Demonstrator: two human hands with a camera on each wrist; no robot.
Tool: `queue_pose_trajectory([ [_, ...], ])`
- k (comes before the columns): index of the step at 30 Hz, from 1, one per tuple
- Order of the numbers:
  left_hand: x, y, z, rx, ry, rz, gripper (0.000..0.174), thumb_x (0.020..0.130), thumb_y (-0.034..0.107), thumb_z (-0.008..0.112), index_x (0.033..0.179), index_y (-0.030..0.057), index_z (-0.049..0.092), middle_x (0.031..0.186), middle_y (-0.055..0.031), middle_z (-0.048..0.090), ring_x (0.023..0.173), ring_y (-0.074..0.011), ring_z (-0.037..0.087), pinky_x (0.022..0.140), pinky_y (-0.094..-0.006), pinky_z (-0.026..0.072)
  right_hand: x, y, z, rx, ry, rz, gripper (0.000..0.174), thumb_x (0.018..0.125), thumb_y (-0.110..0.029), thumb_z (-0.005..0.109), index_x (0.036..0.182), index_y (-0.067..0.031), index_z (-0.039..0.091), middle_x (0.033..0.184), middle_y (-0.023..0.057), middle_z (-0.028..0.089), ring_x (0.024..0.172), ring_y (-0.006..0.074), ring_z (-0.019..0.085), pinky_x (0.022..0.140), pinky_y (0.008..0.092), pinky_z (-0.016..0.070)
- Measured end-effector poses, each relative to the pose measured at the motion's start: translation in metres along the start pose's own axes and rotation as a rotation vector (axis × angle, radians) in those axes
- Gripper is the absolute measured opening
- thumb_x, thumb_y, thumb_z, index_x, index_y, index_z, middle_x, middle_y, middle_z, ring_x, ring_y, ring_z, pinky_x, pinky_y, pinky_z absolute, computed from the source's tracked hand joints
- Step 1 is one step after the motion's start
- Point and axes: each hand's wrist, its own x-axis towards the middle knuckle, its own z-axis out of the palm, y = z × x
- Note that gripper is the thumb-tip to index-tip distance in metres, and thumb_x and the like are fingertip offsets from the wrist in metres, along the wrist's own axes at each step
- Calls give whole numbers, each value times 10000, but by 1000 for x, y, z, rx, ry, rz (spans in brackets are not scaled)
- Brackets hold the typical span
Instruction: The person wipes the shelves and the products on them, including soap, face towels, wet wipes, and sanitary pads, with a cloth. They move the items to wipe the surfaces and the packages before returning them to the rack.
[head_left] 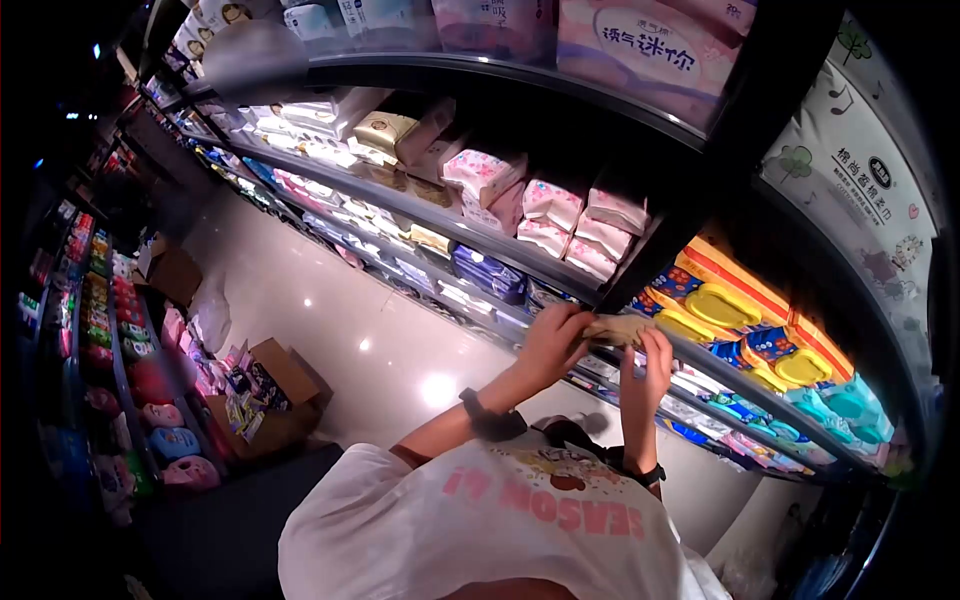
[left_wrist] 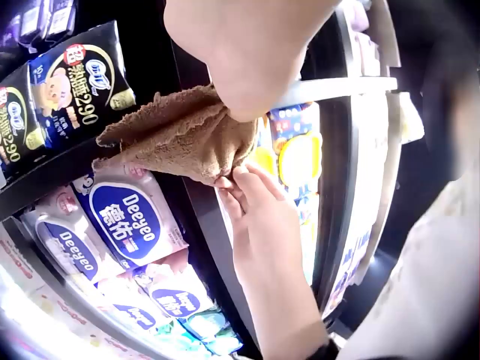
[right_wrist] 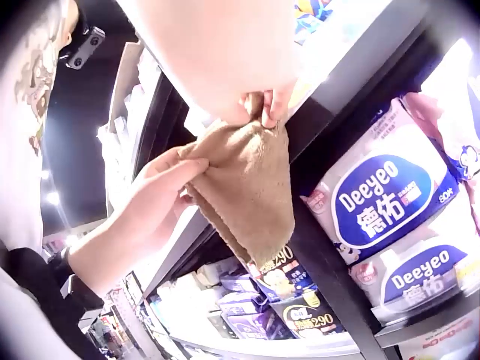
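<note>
A brown, fuzzy cloth (left_wrist: 184, 135) hangs folded between both hands, its frayed edges drooping free. My left hand (head_left: 553, 345) pinches one side of it, thumb on top, as the right wrist view shows on the left hand (right_wrist: 169, 187). On the other side, my right hand (head_left: 648, 372) grips a bunched corner; a bit of cloth pokes out between its curled fingers (right_wrist: 276, 105). In the head view the cloth (head_left: 617, 330) looks small and is held right in front of a shelf edge.
Shelves of packaged goods face me, with pink packs (head_left: 550, 205), yellow-lidded packs (head_left: 722, 305) and Deeyeo packs (right_wrist: 394, 191). A dark shelf post (right_wrist: 311, 124) stands close behind the cloth. Left of me, an open cardboard box (head_left: 290, 375) sits on the shiny floor (head_left: 370, 330).
</note>
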Motion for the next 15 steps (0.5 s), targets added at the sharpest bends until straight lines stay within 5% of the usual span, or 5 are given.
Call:
queue_pose_trajectory([
  [6, 16, -10, -31, 46, 256, -44, 359, 671, -37, 637, 1013, 21, 543, 952, -146, 499, 862, -312, 518, 729, -351, 440, 10, -32, 22, 73, -187, -52, 485, 739, 62, 603, 1211, 5, 508, 1212, 192, 485, 1122, 335, 495, 925, 347, 410],
  [10, 24, -32, -49, 150, 416, -114, 327, 689, -50, 614, 995, 27, 528, 976, -138, 471, 862, -284, 501, 737, -328, 428, 16, -42, 46, 118, -417, -200, 570, 757, -34, 611, 1294, 0, 419, 1408, 208, 292, 1235, 375, 391, 976, 378, 367],
  [15, 28, -41, -48, 147, 190, -134, 357, 693, -29, 630, 1024, 24, 508, 909, -146, 496, 826, -341, 514, 711, -359, 434, 8, -52, 54, 20, -407, -27, 527, 767, -54, 580, 1254, 59, 411, 1423, 195, 273, 1175, 388, 442, 910, 412, 425],
])
